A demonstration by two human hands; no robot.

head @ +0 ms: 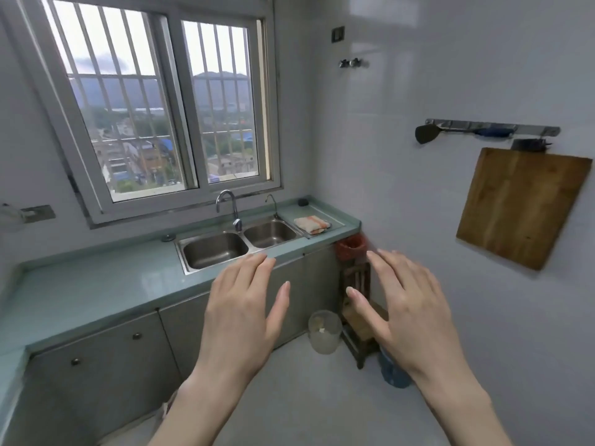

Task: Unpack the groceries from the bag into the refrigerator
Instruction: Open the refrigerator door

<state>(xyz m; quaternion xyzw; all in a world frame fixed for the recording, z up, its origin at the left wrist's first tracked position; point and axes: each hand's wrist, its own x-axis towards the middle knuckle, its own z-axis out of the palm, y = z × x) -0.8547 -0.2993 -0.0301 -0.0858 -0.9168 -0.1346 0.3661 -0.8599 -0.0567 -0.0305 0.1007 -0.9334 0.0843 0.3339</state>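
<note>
I observe the left hand [243,304] and right hand [407,309] both held out flat, fingers spread and gripping nothing, above the floor before the green counter [96,284] and double sink [238,244]; no bag, groceries or refrigerator visible.
</note>
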